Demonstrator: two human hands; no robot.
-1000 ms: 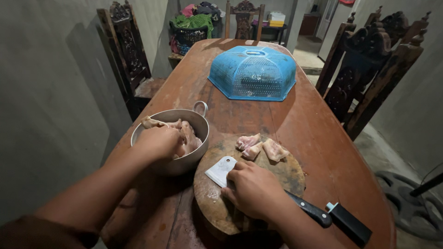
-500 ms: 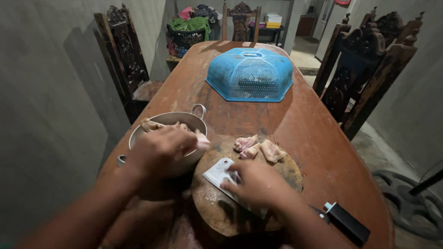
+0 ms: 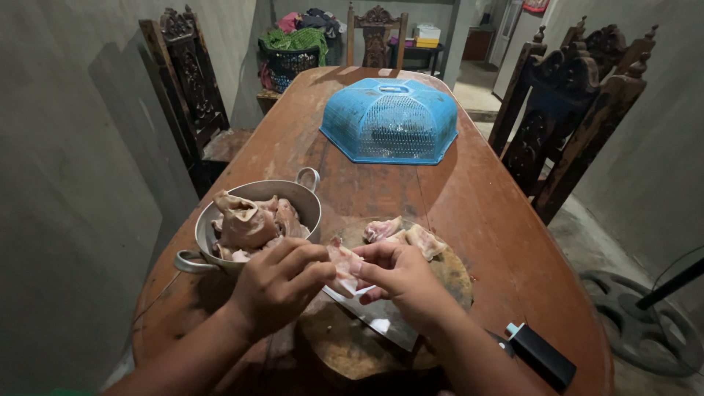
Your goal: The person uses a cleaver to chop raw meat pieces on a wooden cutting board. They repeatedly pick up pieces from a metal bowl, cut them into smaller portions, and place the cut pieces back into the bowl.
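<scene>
While both hands met over the round wooden cutting board (image 3: 345,345), the left hand (image 3: 282,282) and right hand (image 3: 400,275) each had fingers pinching one piece of raw chicken (image 3: 343,265) between them, just beside the metal pot (image 3: 253,194) of meat. The cleaver (image 3: 381,317) lay flat under them. It seemed the piece was being positioned; cutting would call for laying it down and taking up the blade.
</scene>
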